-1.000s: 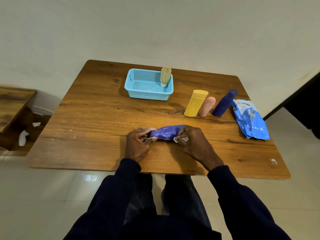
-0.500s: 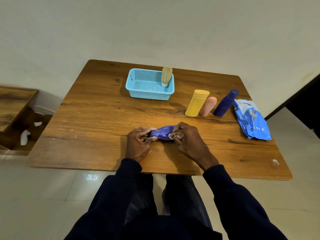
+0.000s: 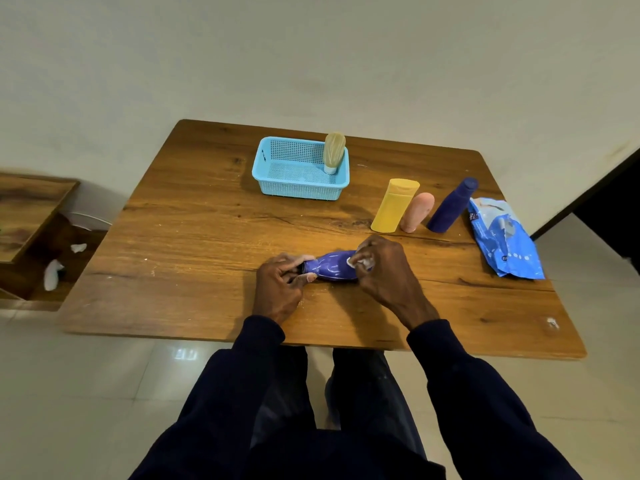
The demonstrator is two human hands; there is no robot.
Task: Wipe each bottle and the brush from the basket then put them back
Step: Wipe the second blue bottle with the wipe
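A purple bottle (image 3: 332, 266) lies on its side on the wooden table (image 3: 194, 237), near the front edge. My left hand (image 3: 280, 285) grips its cap end. My right hand (image 3: 384, 268) presses a small white wipe (image 3: 356, 262) against the bottle's other end. The light blue basket (image 3: 273, 168) stands at the back, and a cream brush (image 3: 334, 150) stands upright in its right corner. To the right stand a yellow bottle (image 3: 394, 206), a pink bottle (image 3: 417, 212) and a dark blue bottle (image 3: 452, 206) in a row.
A blue wipes packet (image 3: 504, 240) lies at the table's right edge. A lower wooden unit (image 3: 24, 216) with crumpled white wipes (image 3: 53, 273) below it stands to the left. A wall rises right behind the table. My legs sit under the front edge.
My right hand with the wipe slid left along the bottle, then back toward its right end. The left hand kept its grip on the cap end.
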